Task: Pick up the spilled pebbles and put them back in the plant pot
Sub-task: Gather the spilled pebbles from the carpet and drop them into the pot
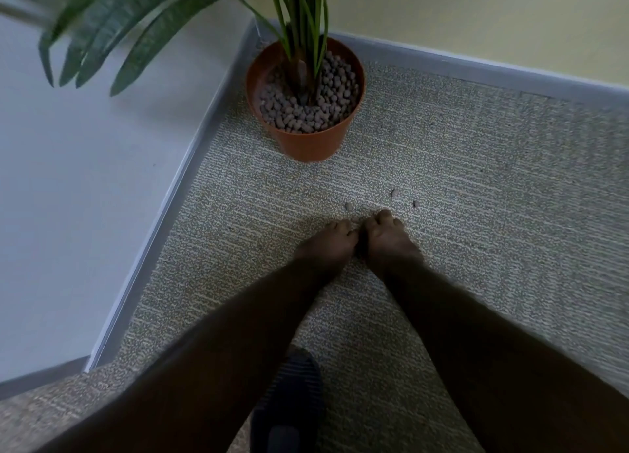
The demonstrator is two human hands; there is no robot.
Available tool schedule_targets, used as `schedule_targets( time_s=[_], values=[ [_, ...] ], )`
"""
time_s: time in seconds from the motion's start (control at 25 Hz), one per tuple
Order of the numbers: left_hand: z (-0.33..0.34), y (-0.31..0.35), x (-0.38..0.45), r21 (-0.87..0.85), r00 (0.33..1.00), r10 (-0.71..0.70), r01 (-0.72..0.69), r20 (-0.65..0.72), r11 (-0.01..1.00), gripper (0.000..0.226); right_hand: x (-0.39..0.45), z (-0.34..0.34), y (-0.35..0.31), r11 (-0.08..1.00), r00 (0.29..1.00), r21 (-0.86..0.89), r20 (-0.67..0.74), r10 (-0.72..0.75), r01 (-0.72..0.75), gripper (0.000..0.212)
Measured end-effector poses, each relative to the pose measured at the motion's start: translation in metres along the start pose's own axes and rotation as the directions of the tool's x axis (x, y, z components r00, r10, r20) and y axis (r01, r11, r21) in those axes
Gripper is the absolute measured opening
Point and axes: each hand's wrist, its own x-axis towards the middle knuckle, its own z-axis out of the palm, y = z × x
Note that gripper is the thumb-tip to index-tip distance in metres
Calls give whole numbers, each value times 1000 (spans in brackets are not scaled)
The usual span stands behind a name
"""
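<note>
- Three small grey-brown spilled pebbles [394,193] lie on the speckled grey carpet [476,214], at twelve o'clock from both hands.
- The left hand [332,245] and right hand [386,236] press together, fingers curled down; contents hidden.
- The round terracotta plastic plant pot [308,144] stands beyond, at eleven o'clock.
- The right hand is nearer two pebbles.

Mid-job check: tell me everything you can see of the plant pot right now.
The plant pot is a round orange-brown pot, plastic by the look, tapering toward its base. It stands upright on the speckled carpet in the corner, close to the grey skirting. Grey-brown pebbles fill it nearly to the rim around the green plant stems. Neither hand touches it; three loose pebbles lie on the carpet between it and the hands.
</note>
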Motion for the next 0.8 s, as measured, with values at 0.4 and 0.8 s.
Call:
schedule_targets(
  time_s=[0.4,0.8],
  values=[
    [-8,-7,6,-13,999,8,-8,44,1000,30,3,5,6,990,992,109,95,78,-89,26],
    [-3,-5,3,138,994,74,-85,85,987,38,7,-2,11,995,984,15,149,96,-99,27]
  ],
)
